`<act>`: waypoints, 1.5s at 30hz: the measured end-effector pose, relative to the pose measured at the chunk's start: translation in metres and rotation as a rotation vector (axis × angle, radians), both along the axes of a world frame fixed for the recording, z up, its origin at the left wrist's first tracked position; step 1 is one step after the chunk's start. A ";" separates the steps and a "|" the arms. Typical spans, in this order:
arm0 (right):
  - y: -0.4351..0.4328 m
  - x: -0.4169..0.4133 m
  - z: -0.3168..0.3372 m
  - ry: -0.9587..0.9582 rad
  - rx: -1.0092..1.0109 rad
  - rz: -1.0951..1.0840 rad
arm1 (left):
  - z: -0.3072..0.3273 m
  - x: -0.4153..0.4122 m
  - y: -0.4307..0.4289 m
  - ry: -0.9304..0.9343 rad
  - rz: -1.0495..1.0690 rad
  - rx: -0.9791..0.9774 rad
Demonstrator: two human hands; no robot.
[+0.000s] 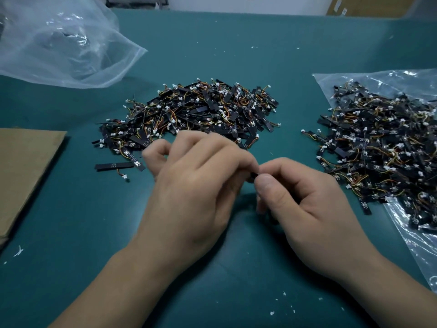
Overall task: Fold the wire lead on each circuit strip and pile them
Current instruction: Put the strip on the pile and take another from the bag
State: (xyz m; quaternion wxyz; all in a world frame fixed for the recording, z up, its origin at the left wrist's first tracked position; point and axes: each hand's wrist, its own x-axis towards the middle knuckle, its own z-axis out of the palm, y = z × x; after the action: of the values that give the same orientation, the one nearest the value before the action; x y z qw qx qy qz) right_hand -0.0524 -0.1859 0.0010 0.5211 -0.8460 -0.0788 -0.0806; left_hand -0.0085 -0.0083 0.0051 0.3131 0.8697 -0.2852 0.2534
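dim, even light | glare on plastic bag (59, 43) | edges bowed | fingertips blurred

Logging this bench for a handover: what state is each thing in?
Left hand: pinches the strip.
Right hand: pinches the strip too.
Strip: held between hands, mostly hidden.
Middle pile: loose heap on mat.
Right pile: heaped on flat bag.
Crumpled bag: puffed, contents unclear.
Cardboard: flat.

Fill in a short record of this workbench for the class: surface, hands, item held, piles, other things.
surface: green table
hands: left hand and right hand meet, fingers curled
item held: small black circuit strip, pinched between both, mostly hidden
piles: centre pile on the table; right pile on a clear bag
other things: crumpled plastic bag far left; cardboard at left edge
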 end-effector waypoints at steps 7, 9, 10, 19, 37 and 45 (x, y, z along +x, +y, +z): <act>-0.003 0.000 -0.003 -0.068 -0.033 -0.065 | -0.003 0.003 0.005 0.097 -0.075 0.001; -0.003 0.001 -0.003 -0.053 0.007 -0.062 | -0.002 0.003 0.005 0.093 -0.072 -0.005; -0.003 0.000 -0.002 -0.035 0.028 -0.050 | -0.001 0.003 0.005 0.086 -0.077 -0.010; -0.003 0.000 0.001 -0.034 0.044 -0.063 | 0.001 0.001 0.005 0.212 -0.115 -0.160; -0.001 0.000 0.000 -0.117 0.009 -0.099 | -0.015 0.003 0.001 0.461 -0.219 -0.370; -0.001 -0.001 0.001 -0.115 -0.019 -0.072 | 0.003 -0.002 0.001 0.383 -0.211 -0.303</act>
State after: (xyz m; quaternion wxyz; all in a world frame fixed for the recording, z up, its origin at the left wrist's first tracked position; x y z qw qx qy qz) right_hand -0.0537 -0.1866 0.0022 0.5045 -0.8471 -0.0791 -0.1470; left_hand -0.0105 -0.0074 0.0084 0.5128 0.8104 -0.2687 0.0900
